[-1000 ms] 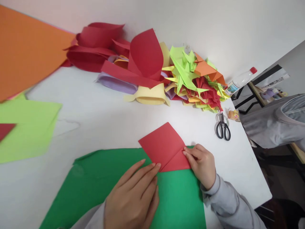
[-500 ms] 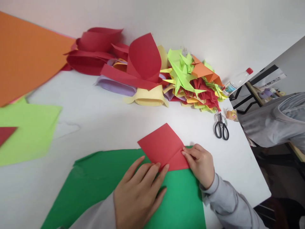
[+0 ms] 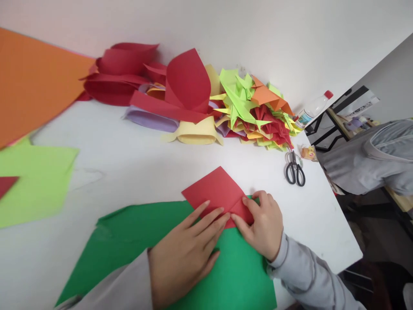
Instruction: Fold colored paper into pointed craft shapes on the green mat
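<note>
A folded red paper (image 3: 216,191) lies on the white table (image 3: 135,168), partly over a large green sheet (image 3: 135,234). My left hand (image 3: 185,254) lies flat with its fingers stretched onto the red paper's near edge. My right hand (image 3: 263,226) pinches the red paper's small right flap between thumb and fingers. Both wrists wear grey sleeves.
A heap of folded and curled coloured papers (image 3: 206,101) lies along the wall. Black scissors (image 3: 293,170) and a small wrapped item (image 3: 308,152) lie near the right edge, with a plastic bottle (image 3: 312,110) behind. Orange (image 3: 35,86) and light green (image 3: 32,181) sheets cover the left. A person in grey (image 3: 371,157) is at right.
My left hand has slid right and forward along the red paper's near edge. My right hand has moved left and closed onto the flap. The view has shifted slightly.
</note>
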A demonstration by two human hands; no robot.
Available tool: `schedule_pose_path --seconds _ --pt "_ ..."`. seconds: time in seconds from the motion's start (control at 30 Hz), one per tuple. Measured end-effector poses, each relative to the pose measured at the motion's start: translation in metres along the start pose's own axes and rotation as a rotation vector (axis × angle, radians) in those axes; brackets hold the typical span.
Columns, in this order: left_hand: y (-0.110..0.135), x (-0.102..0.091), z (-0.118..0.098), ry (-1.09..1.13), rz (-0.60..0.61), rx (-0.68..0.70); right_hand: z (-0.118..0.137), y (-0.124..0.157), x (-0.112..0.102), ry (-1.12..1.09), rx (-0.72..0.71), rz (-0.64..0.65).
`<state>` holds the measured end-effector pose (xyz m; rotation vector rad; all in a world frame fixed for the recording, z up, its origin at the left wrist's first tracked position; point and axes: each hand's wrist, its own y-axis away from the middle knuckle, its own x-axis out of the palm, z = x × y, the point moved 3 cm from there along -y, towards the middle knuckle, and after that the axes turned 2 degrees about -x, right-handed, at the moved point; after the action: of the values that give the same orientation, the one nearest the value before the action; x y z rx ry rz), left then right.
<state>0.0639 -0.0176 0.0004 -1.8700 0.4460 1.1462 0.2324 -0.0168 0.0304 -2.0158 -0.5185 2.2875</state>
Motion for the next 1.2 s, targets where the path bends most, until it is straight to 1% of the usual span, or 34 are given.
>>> schedule_pose_path --seconds 0.1,0.2,0.37,0.53,0.67,0.9,1.0,1.2 --pt "0.002 0.001 0.000 0.007 0.000 -0.002 0.004 0.002 0.001 0.093 -0.022 0.015" --pt "0.002 0.001 0.001 0.004 -0.016 -0.011 0.006 0.004 0.001 0.125 -0.028 0.028" --pt "0.001 0.001 0.002 0.006 -0.022 -0.004 0.008 0.004 0.002 0.105 0.004 0.066" --pt "0.000 -0.002 0.004 -0.021 -0.004 0.037 0.009 0.006 0.003 0.055 0.067 0.100" --pt "-0.001 -0.002 0.004 -0.026 -0.005 0.056 0.008 0.011 0.003 0.032 0.079 0.126" --pt "0.002 0.003 0.005 -0.032 0.004 0.057 -0.005 0.023 0.000 -0.036 0.098 0.117" --pt "0.002 0.003 0.005 -0.049 0.002 0.088 -0.016 0.031 -0.001 -0.034 0.128 0.114" --pt "0.001 0.002 0.006 -0.032 -0.012 0.082 -0.028 0.044 -0.002 -0.066 0.171 0.101"
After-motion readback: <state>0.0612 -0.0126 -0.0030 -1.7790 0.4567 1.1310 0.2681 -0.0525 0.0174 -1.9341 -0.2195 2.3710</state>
